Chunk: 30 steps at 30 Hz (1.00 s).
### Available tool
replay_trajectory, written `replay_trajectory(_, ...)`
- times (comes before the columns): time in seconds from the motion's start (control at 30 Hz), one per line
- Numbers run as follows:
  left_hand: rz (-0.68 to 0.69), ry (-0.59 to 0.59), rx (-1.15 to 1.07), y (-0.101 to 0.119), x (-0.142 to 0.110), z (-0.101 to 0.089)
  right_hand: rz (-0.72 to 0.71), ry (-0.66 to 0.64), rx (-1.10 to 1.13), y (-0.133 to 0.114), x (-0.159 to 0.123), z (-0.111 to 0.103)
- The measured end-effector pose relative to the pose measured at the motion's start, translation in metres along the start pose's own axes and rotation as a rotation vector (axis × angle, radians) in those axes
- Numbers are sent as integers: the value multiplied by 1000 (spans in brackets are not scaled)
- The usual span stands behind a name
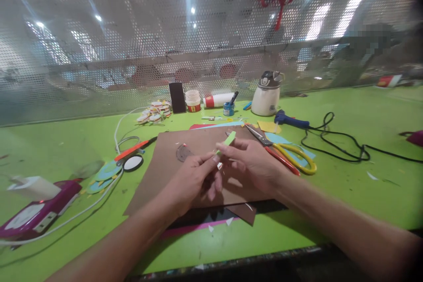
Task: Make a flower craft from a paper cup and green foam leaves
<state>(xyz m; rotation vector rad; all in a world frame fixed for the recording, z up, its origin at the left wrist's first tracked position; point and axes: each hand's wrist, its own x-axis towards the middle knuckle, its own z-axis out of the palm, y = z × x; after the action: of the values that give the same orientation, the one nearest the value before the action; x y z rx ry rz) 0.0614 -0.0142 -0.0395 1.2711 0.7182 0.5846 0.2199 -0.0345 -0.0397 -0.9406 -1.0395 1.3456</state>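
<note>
left hand (pixel 190 180) and right hand (pixel 256 161): thumb and finger pinching green strip (pixel 230 139) above brown sheet (pixel 165 172). best keep pinch light, close together; hard squeeze could crease it.

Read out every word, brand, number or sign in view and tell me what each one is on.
No text is readable. Marked but too small or blurred to read:
White tub: red label.
White container lying on its side: red label.
Blue jar: pale label.
White flask: small mark low on its side.
</note>
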Motion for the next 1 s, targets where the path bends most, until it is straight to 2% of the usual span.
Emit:
replay_trajectory(0.23, -28, -92, -111, -2, -1, 3, -49, -13, -41, -3, 3, -14)
replay_trajectory(0.37, -37, -81, -173, -3, 0, 2, -88, 26, -72, -5, 6, -16)
replay_trajectory(0.57, -38, -74, -105, -5, 2, 0, -135, 69, -144, -4, 8, -19)
replay_trajectory(0.8, -141, -76, -153, 0, 0, -2, -165, 79, -190, -5, 9, -21)
replay_trajectory(1.0, -168, -95, -160, -1, 0, -3, -183, 103, -184, -6, 14, -24)
